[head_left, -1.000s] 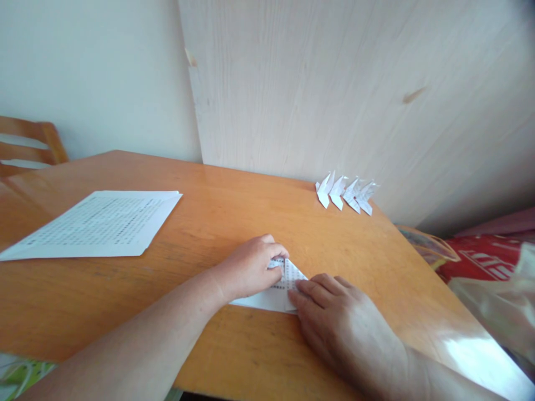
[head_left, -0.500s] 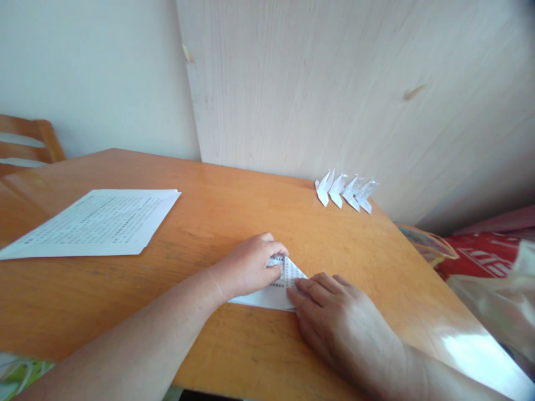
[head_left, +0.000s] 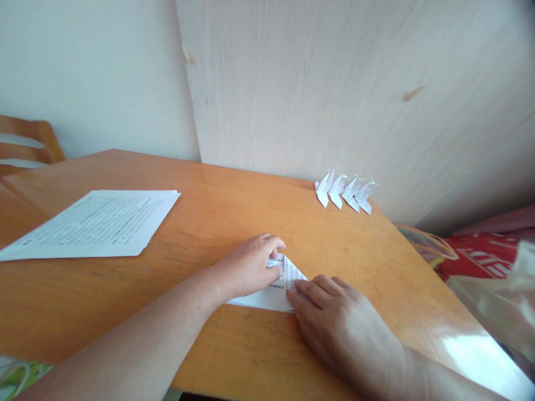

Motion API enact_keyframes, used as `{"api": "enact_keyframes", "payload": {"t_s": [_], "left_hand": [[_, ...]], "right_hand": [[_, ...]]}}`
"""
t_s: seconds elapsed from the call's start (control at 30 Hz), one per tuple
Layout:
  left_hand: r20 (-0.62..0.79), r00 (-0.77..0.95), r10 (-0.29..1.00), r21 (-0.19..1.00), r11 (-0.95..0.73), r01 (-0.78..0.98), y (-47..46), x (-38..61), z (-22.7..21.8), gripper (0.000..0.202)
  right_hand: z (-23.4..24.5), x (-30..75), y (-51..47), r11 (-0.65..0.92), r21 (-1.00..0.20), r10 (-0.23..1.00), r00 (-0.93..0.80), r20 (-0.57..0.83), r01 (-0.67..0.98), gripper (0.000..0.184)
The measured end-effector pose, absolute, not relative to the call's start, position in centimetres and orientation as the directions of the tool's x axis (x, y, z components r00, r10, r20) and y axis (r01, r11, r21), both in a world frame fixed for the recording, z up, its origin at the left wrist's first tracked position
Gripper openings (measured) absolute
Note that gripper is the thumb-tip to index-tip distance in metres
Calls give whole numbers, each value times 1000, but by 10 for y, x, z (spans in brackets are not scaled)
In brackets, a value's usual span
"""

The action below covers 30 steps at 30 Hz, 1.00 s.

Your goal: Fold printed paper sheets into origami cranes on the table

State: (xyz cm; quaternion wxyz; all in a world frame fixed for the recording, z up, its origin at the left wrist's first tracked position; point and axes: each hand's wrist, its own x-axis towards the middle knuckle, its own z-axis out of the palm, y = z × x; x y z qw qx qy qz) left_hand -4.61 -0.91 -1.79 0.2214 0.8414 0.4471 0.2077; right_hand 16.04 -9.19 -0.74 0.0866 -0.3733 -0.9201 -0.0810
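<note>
A small sheet of printed paper [head_left: 263, 299], folded to a peak with its right side creased down, lies on the wooden table between my hands. My left hand [head_left: 251, 267] bends over its upper left part. The thumb rests on the print, while the index finger is raised off the peak with a gap between them; the other fingers are partly hidden. My right hand [head_left: 338, 320] lies flat with its fingertips on the paper's right corner, covering that corner.
Flat printed sheets [head_left: 96, 225] lie in a stack on the left of the table [head_left: 217, 206]. Several folded paper pieces [head_left: 343, 192] stand in a row at the back right against a wooden panel [head_left: 301, 83]. Bags [head_left: 480, 256] sit beyond the right edge; a chair [head_left: 29, 139] stands far left.
My left index finger has lifted slightly off the paper's peak, and the peak now shows. My right hand stays in place on the corner.
</note>
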Motion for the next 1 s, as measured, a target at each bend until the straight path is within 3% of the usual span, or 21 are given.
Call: {"api": "enact_keyframes", "payload": {"t_s": [0.23, 0.43, 1.0], "left_hand": [[140, 451, 881, 605, -437, 666, -11, -47, -22, 43], [175, 524, 833, 579, -518, 629, -11, -48, -18, 35], [154, 599, 786, 516, -581, 630, -11, -48, -14, 37]], "right_hand": [[-6, 158, -91, 704, 100, 673, -706, 222, 703, 7], [-8, 159, -90, 702, 107, 673, -704, 227, 704, 8], [-10, 159, -91, 698, 127, 675, -707, 211, 705, 7]]}}
